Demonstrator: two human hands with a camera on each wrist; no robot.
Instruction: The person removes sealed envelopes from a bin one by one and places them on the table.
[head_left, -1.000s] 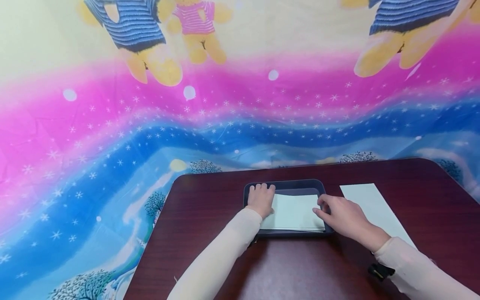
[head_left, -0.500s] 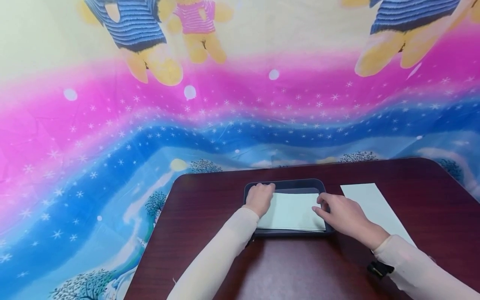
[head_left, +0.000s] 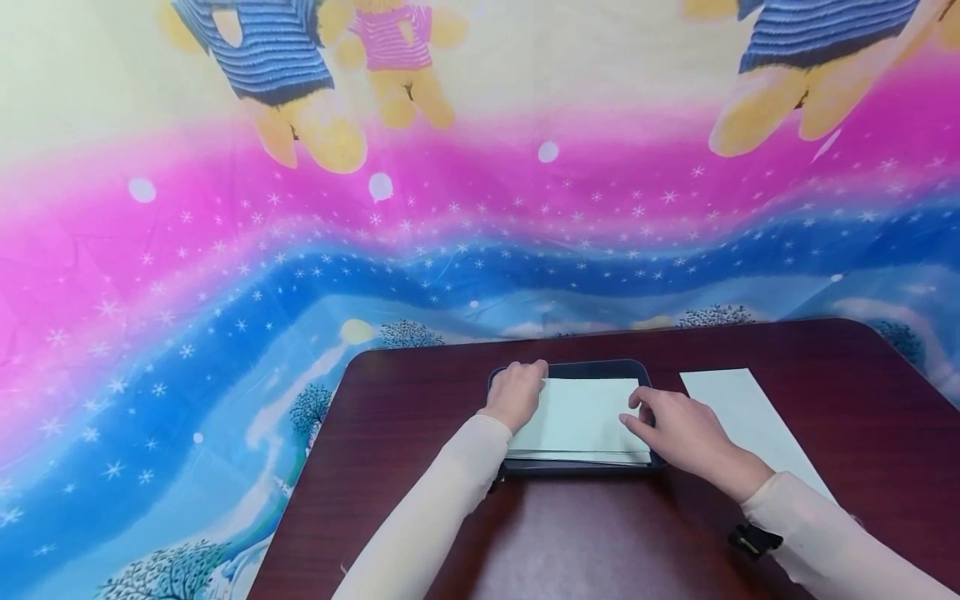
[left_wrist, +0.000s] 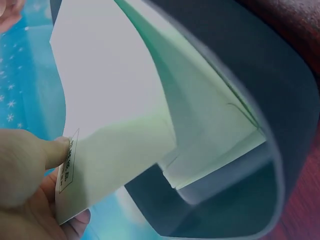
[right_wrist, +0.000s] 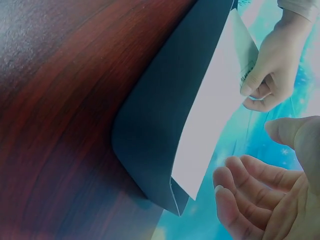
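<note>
My left hand (head_left: 513, 396) is at the left end of a dark tray (head_left: 600, 368). In the left wrist view its thumb and fingers pinch the edge of a pale envelope (left_wrist: 107, 85), beside a small printed box with characters. The envelope is raised at an angle above more pale paper (left_wrist: 210, 125) lying inside the tray. At the tray's right end is my right hand (head_left: 686, 429). The right wrist view shows its fingers (right_wrist: 265, 200) loosely bent and the thumb apart, with nothing held, near the envelope's other end.
To the right of the tray a long pale paper (head_left: 757, 425) lies on the dark red-brown table (head_left: 585, 533), partly behind the right forearm. Behind the table hangs a colourful printed cloth (head_left: 465, 200) with snowflakes and bears.
The left hand has shifted slightly left and up in the head view, and the top envelope has risen with it, baring paper edges beneath. The right hand has barely moved.
</note>
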